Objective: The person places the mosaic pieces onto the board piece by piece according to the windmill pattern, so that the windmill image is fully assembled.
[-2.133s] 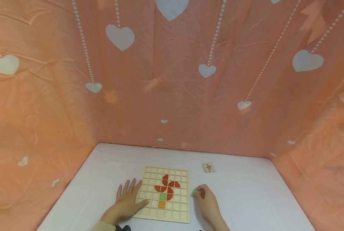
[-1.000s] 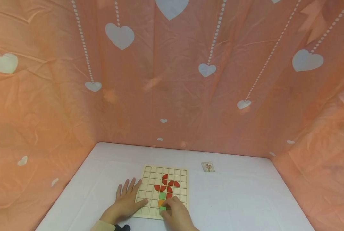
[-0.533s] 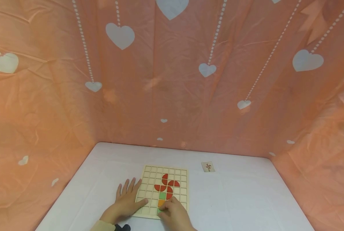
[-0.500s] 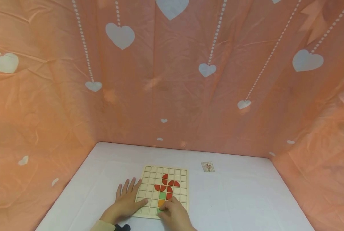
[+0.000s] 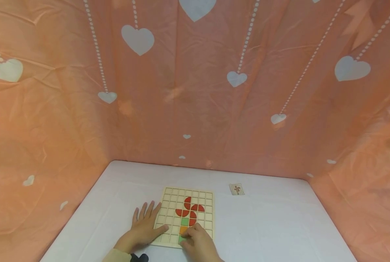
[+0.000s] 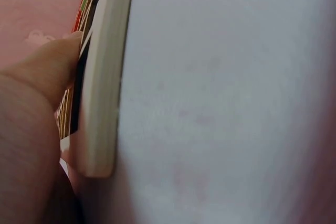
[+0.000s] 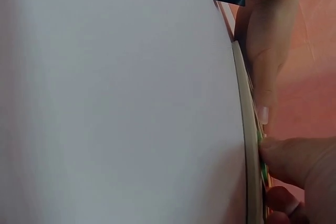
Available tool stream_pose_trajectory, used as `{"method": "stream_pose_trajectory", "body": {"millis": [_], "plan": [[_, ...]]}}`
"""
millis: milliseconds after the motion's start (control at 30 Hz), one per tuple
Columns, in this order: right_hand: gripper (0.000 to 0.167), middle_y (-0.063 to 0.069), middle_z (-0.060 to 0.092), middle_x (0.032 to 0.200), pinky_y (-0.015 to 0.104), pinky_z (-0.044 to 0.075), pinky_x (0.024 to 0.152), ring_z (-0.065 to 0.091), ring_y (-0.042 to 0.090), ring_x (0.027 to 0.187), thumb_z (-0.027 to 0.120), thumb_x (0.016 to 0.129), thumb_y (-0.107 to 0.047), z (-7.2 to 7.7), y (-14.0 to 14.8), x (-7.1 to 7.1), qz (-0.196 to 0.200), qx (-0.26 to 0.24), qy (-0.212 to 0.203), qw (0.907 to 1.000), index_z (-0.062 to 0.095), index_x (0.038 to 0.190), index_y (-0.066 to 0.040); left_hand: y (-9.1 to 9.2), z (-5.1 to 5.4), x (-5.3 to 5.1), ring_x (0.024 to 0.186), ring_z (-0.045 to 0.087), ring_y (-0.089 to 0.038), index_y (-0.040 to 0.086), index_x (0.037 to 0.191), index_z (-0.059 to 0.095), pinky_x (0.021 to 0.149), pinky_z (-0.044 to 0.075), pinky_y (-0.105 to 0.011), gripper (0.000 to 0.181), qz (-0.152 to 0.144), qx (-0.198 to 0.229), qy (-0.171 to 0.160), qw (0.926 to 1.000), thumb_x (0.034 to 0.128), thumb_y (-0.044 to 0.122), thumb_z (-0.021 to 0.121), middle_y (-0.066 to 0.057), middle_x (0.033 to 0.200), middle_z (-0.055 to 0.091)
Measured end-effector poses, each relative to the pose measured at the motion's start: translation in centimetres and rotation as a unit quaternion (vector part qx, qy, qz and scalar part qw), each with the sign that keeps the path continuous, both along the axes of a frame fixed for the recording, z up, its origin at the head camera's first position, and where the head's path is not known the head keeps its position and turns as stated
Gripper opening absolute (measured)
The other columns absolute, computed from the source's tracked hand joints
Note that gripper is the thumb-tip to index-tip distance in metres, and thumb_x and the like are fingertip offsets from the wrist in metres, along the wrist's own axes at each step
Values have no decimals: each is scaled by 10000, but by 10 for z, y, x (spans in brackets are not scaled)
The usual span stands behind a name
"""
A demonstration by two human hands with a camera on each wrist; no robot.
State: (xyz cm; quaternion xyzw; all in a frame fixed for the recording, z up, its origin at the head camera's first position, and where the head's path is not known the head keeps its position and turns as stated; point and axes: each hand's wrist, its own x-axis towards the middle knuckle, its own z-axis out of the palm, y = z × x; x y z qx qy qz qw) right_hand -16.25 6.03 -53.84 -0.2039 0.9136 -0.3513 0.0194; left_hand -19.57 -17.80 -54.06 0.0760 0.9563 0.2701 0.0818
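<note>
A square wooden grid board (image 5: 169, 208) lies on the white table. Red quarter-round pieces (image 5: 193, 217) form a pinwheel near its middle. Below them sit a green square tile (image 5: 184, 221) and an orange square tile (image 5: 183, 229). In the front row is a second green square tile (image 5: 181, 240), partly covered by the fingertips of my right hand (image 5: 200, 243), which pinch it with curled fingers. My left hand (image 5: 143, 228) rests at the board's left edge, fingers spread, its thumb lying over the grid. The right wrist view shows my right thumb (image 7: 294, 158) against the green edge.
A small card (image 5: 236, 189) printed with a pinwheel on a grid lies right of the board, towards the back. A dark object (image 5: 139, 258) shows under the left wrist. Orange cloth (image 5: 208, 120) with pale hearts surrounds the table.
My right hand has carried the second green tile from right of the board to its front row, below the orange tile, and lowered it there. The left hand has stayed in place.
</note>
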Motion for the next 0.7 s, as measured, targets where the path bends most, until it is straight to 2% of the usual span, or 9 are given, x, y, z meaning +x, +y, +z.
{"method": "stream_pose_trajectory", "body": {"millis": [167,267,500,600,700], "plan": [[123,-176,522,899,259,502,721,515,6,804,690,894,-310,2,5,1,-112,-248,-331,9991,699,976,-219,3,-2,3,1430,-37,-466,53,1527,252,1079,-139,-618,948,-30,44,-32,10000,855,631,590,-254,1575,112],[106,-169,537,915,252,483,691,512,17,794,666,919,-298,7,10,-4,-228,-385,-375,9983,685,988,-220,6,-1,3,1432,-38,-462,54,1530,243,1079,-143,-616,946,-63,28,-54,10000,861,631,582,-250,1577,107],[155,-124,557,909,250,494,667,534,35,776,651,937,-230,25,26,-25,-556,-310,267,9976,679,1049,-127,13,6,-2,1435,-43,-453,61,1533,236,1085,-130,-617,939,-23,-37,-58,10000,865,626,578,-241,1582,95],[256,-40,603,1027,334,525,788,600,136,925,638,949,-255,31,39,-34,-783,-11,649,9948,650,1144,-90,12,8,-5,1436,-64,-446,66,1537,222,1083,-140,-615,953,-7,-61,-140,9999,859,633,580,-236,1586,77],[396,73,593,1204,440,477,936,578,265,1112,620,957,-326,35,56,-44,-1040,482,1008,9883,589,1258,-72,10,4,-8,1437,-67,-440,77,1541,218,1081,-161,-601,965,34,-96,-81,9999,852,657,566,-219,1592,74]]}}
